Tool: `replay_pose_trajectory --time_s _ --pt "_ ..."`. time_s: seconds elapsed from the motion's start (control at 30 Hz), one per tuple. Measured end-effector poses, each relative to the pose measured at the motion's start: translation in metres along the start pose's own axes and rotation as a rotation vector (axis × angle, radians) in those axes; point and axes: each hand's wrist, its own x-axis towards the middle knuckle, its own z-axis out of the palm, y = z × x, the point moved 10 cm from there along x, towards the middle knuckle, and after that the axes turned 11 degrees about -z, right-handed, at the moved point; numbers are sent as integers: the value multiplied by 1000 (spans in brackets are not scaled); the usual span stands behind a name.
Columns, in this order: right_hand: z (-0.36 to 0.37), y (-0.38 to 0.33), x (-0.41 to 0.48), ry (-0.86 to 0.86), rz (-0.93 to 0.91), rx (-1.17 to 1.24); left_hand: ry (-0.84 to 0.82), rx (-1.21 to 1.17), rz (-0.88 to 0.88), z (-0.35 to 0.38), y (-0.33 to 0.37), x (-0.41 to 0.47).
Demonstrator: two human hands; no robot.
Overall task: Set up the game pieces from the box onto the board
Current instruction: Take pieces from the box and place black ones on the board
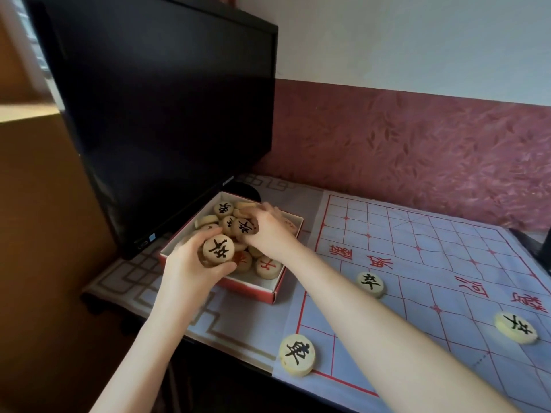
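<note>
Left hand (190, 265) grips a 卒 disc (218, 250), right hand (269, 229) pinches a second 卒 disc (245, 227) over the red box (253, 289); board (417, 281) on the desk (125, 283) reads 楚河漢界.

Black monitor (161, 114) (screen dark), patterned tablecloth (125, 278), maroon wall (417, 150)

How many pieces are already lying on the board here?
3 on the board: the corner piece at its near left edge, the river piece beside the red characters, the right piece further right. The forearm may hide more.
</note>
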Motion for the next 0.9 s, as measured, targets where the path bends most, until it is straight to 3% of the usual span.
replay_pose_trajectory --time_s 0.2,0.5,0.9 --pt "8 2 -1 -13 -27 0 35 41 22 -1 -4 3" --pt "-50 22 -46 68 -26 237 -25 -108 -10 25 2 3" --pt "-155 117 -192 -14 337 71 -164 83 114 103 56 -17"
